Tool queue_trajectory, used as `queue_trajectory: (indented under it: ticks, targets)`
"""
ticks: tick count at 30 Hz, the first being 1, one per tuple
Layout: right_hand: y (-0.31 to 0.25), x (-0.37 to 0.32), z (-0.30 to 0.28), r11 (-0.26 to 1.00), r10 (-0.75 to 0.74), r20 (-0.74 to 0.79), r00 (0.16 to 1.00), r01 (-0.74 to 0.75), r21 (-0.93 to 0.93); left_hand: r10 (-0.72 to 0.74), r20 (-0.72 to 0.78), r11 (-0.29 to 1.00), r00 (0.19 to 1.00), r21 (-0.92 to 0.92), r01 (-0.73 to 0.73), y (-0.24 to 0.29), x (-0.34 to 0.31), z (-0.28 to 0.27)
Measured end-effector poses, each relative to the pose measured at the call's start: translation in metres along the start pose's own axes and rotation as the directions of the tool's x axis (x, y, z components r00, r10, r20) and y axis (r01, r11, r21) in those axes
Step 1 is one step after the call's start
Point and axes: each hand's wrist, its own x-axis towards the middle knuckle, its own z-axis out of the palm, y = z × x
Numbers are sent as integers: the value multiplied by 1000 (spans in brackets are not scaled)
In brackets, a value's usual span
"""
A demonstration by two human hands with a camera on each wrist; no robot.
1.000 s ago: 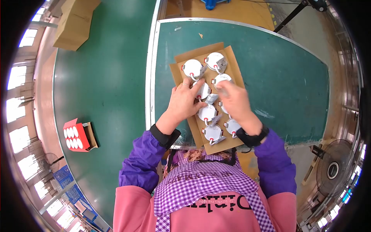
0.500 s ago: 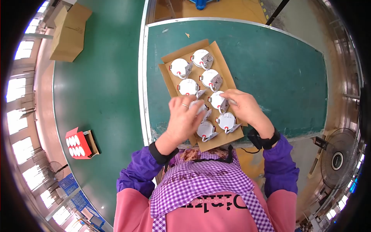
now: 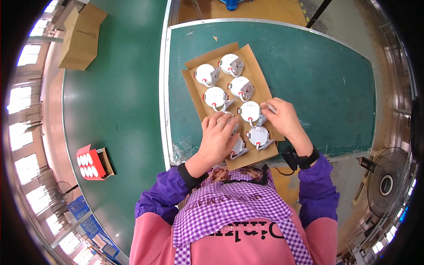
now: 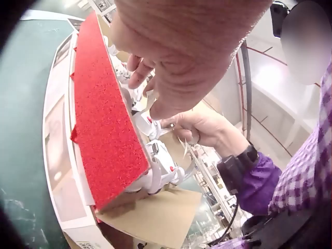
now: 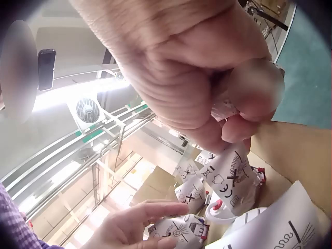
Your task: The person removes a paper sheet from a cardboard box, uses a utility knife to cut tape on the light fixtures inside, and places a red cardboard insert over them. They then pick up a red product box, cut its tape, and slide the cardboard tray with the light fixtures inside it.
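Several round white downlights, with red-based cords and printed silvery tags, stand in two columns in a shallow cardboard box (image 3: 260, 77). My left hand (image 3: 216, 140) grips a downlight (image 5: 179, 232) low in the left column, thumb and fingers around it; the hand covers much of that light in the head view. Beside a right-column downlight (image 3: 250, 111), my right hand (image 3: 286, 120) pinches a small pale piece (image 3: 271, 107). The right wrist view shows it as white and printed, mostly hidden by curled fingers. A printed tag (image 5: 231, 179) lies right below those fingertips.
The box rests on a green table (image 3: 318, 79) with a metal edge. To the left, a green surface (image 3: 119, 110) holds a red box (image 3: 94, 164) with white circles and a large brown carton (image 3: 81, 39). A black fan (image 3: 385, 183) stands at right.
Both hands have moved down the box toward the body. The left hand has settled on a lower left-column downlight; the right has shifted from an upper right-column light to one below it.
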Motion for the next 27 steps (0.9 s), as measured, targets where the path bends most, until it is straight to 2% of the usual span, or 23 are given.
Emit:
queue_trajectory:
  ticks: [4, 7, 9, 13, 16, 18, 23, 25, 27]
  targets:
    - [-2, 6, 10, 1000, 5, -68, 998, -7, -18, -35, -4, 999, 999, -12, 35, -6, -9, -4]
    - [-9, 17, 17, 993, 25, -73, 997, -33, -114, -23, 13, 1000, 1000, 3, 23, -5, -10, -4]
    - [-16, 22, 19, 960, 76, -35, 996, -83, -267, -21, 16, 1000, 1000, 14, 21, -6, -12, -3]
    - [-22, 22, 25, 958, 18, -104, 994, -47, -284, 5, 15, 1000, 1000, -9, -5, -12, -23, 0]
    - [-23, 25, 29, 948, -14, -139, 990, -31, -316, 88, 33, 995, 996, 37, -89, -20, -32, 5]
    - [-28, 27, 28, 938, 79, -88, 993, -104, -332, 78, 37, 996, 996, 38, -79, -20, -34, 5]
    - [-32, 29, 30, 931, 118, -84, 989, -140, -337, 45, -7, 998, 999, 51, -45, -19, -36, 5]
    - [-32, 30, 31, 930, 144, -75, 987, -161, -331, -50, -63, 998, 997, 43, 52, -17, -32, -1]
    - [-26, 32, 33, 951, 155, -91, 984, -173, -257, -83, -73, 995, 994, 46, 87, -20, -31, -1]
